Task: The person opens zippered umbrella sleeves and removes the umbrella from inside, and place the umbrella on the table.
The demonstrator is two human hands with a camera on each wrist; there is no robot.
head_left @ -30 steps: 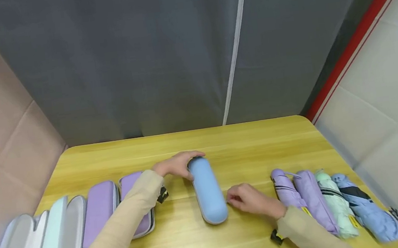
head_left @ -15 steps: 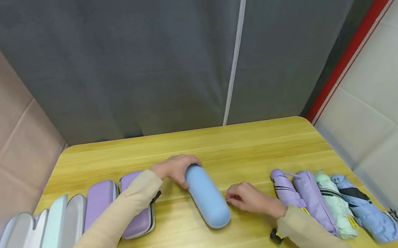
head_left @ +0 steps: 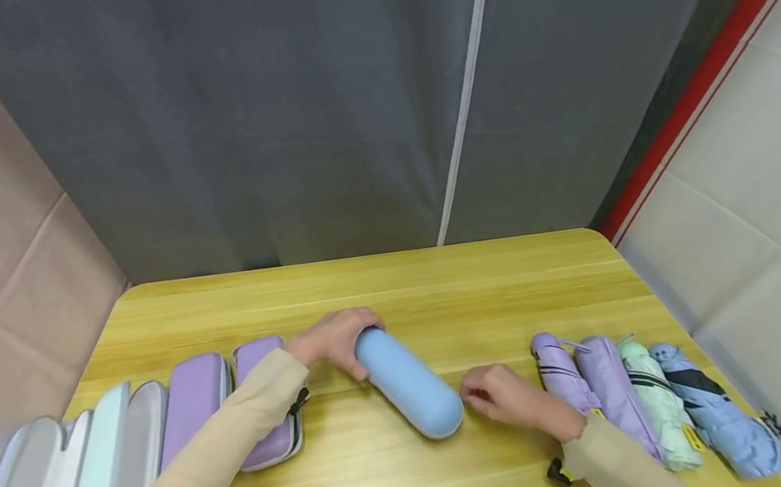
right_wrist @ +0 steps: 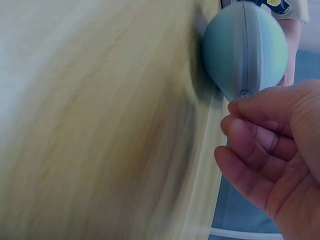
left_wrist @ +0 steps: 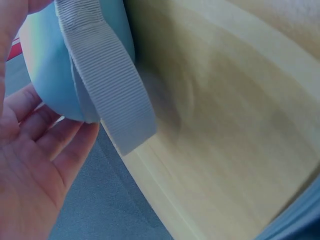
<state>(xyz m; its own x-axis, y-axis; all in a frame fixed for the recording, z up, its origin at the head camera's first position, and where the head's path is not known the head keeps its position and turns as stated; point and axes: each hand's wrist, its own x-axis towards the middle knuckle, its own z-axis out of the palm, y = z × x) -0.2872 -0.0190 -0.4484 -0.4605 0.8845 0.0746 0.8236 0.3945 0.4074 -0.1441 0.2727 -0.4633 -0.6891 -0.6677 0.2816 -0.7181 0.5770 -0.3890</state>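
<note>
A blue zippered hard case (head_left: 409, 385) lies aslant mid-table in the head view. My left hand (head_left: 335, 341) grips its far left end, fingers and thumb round the rounded tip. From that end a grey ribbed strap (left_wrist: 115, 90) hangs out in the left wrist view. At the opposite end is my right hand (head_left: 507, 399), thumb and forefinger pinched at the zipper pull; the fingers hide most of the pull. The grey zipper (right_wrist: 247, 45) runs round the case's end in the right wrist view, its teeth meeting above the slider.
On the left are two purple cases (head_left: 192, 401) and open pale cases (head_left: 103, 479). Several folded umbrellas (head_left: 614, 395) in purple, mint and blue lie in a row at the right. A grey curtain (head_left: 271, 127) hangs behind the wooden table (head_left: 366, 280).
The case has swung round: its far end shifted left with my left hand, its near end to the right. My right hand has moved slightly right, staying at the near end.
</note>
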